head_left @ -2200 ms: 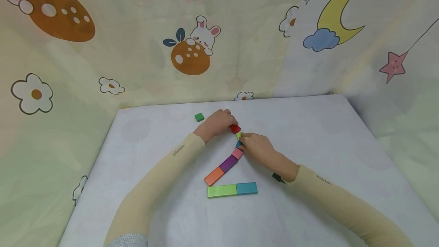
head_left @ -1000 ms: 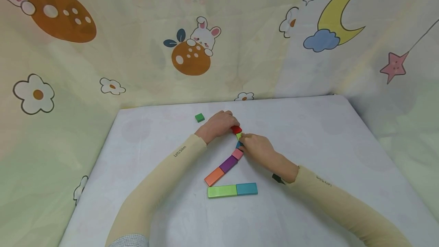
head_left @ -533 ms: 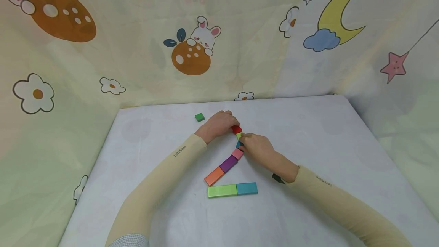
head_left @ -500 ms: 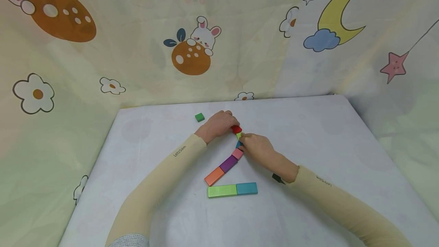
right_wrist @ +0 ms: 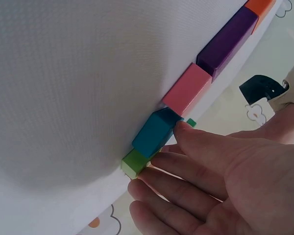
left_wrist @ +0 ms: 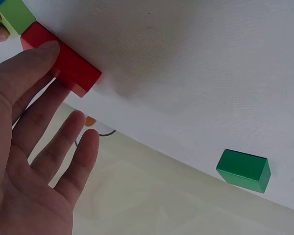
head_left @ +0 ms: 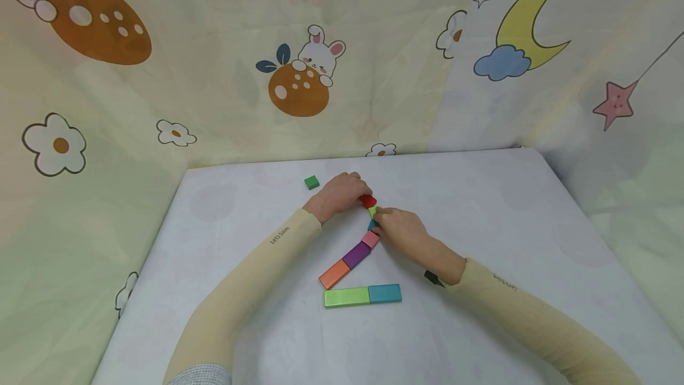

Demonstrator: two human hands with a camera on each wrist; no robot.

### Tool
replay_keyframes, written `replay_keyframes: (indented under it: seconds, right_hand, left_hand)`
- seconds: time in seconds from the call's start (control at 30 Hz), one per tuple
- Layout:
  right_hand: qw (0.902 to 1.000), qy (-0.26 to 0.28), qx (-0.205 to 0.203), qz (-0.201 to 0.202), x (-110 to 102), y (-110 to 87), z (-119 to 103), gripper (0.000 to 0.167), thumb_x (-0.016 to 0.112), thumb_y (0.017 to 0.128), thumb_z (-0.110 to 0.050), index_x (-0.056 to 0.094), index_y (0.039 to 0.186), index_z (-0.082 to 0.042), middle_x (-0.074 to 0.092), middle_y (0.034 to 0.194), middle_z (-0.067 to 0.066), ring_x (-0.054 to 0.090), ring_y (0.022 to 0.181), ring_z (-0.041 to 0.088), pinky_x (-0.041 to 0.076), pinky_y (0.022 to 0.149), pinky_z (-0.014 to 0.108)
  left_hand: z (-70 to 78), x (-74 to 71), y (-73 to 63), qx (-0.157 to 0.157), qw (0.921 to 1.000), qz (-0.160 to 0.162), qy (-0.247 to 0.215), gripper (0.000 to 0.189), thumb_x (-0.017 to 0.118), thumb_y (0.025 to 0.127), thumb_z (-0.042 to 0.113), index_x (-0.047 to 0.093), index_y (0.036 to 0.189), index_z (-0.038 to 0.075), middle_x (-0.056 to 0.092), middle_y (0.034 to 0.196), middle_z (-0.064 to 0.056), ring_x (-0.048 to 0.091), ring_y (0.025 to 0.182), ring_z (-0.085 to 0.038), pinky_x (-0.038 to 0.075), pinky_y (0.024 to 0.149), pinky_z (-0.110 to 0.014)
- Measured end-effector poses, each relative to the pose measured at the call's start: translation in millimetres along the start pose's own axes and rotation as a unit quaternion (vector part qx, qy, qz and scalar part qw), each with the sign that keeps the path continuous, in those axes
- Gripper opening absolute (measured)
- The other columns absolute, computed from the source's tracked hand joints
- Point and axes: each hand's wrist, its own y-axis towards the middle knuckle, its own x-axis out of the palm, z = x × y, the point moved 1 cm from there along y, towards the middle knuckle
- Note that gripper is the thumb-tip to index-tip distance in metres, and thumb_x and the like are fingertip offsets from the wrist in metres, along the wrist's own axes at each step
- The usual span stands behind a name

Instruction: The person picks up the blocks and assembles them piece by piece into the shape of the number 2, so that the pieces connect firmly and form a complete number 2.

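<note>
A curved row of blocks runs up the middle of the table. Its top end is a red block [head_left: 368, 201], which my left hand [head_left: 341, 196] pinches, thumb on one face in the left wrist view [left_wrist: 63, 58], other fingers spread. Against the red sits a light green block [right_wrist: 134, 162], then a blue block [right_wrist: 157, 132]. My right hand [head_left: 403, 230] pinches the blue block, its thumb at the edge near the pink block [right_wrist: 187, 89] and a fingertip by the light green one. Purple [head_left: 356, 255] and orange [head_left: 333, 274] blocks continue the row.
Below the row lie a long light green block [head_left: 346, 297] and a teal block [head_left: 385, 293], end to end. A loose green block [head_left: 312, 182] stands at the back left. A dark object [head_left: 433, 278] shows at the right wrist. A patterned cloth [head_left: 406, 76] hangs behind the table [head_left: 481, 183].
Since the oldest frame, my left hand has shifted slightly to the right with the red block. My right hand and the other blocks stay in place.
</note>
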Motion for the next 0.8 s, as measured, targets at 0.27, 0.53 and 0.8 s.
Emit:
replay_keyframes:
  seconds: [0.27, 0.53, 0.8]
  right_hand:
    - [1.0, 0.002, -0.001, -0.002, 0.2, 0.1, -0.3, 0.024, 0.077, 0.089, -0.025, 0.074, 0.103, -0.006, 0.075, 0.113, 0.011, 0.074, 0.09, 0.02, 0.06, 0.075, 0.032]
    - [1.0, -0.003, 0.003, -0.004, 0.4, 1.4, -0.7, 0.028, 0.079, 0.087, -0.025, 0.075, 0.107, -0.006, 0.076, 0.112, 0.009, 0.074, 0.095, 0.021, 0.06, 0.078, 0.034]
    - [0.9998, 0.001, 0.012, -0.015, -0.3, 1.7, -0.5, 0.031, 0.08, 0.087, -0.024, 0.075, 0.111, -0.006, 0.074, 0.116, 0.01, 0.073, 0.102, 0.023, 0.06, 0.081, 0.035]
  left_hand:
    - [-2.0, -1.0, -1.7, -0.003, 0.9999, -0.008, -0.009, 0.034, 0.07, 0.095, 0.022, 0.069, 0.129, 0.019, 0.072, 0.122, 0.002, 0.059, 0.116, -0.018, 0.047, 0.103, -0.032]
    - [-13.9, -13.0, -8.7, -0.039, 0.9987, -0.031, 0.005, 0.041, 0.07, 0.095, 0.023, 0.064, 0.136, 0.02, 0.066, 0.136, 0.001, 0.047, 0.141, -0.025, 0.038, 0.115, -0.043]
    - [-36.0, -24.2, -22.6, -0.07, 0.9973, -0.022, 0.0, 0.046, 0.071, 0.094, 0.027, 0.061, 0.139, 0.018, 0.064, 0.139, -0.001, 0.05, 0.139, -0.025, 0.035, 0.117, -0.044]
